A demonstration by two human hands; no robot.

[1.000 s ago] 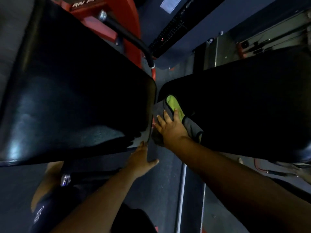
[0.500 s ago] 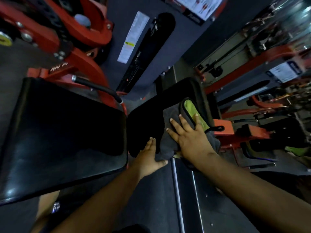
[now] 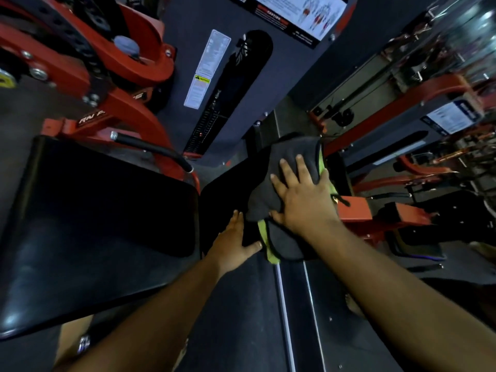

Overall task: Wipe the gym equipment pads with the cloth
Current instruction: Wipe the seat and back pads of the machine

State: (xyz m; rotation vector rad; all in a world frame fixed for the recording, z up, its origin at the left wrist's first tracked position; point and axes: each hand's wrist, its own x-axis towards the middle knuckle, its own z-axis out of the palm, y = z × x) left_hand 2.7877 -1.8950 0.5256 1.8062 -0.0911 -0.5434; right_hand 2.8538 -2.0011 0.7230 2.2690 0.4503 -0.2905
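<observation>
A grey cloth with a lime-green edge (image 3: 290, 162) lies spread over the narrow black pad (image 3: 225, 194) in the middle of the view. My right hand (image 3: 303, 194) presses flat on the cloth, fingers straight and spread. My left hand (image 3: 232, 242) rests on the near end of the same pad with straight fingers, thumb out by the cloth's green hem. A larger black pad (image 3: 94, 224) lies to the left, separated from the narrow one by a thin gap.
Red machine arms (image 3: 112, 84) and a black-gripped handle (image 3: 153, 150) stand behind the large pad. A dark weight-stack cover with warning labels (image 3: 204, 68) rises ahead. More red frames (image 3: 375, 210) crowd the right. Dark floor with metal rails (image 3: 284, 318) runs below.
The view has pulled back from the pads. My right hand has slid the cloth up the narrow pad, away from me. My left hand stays at the pad's near end.
</observation>
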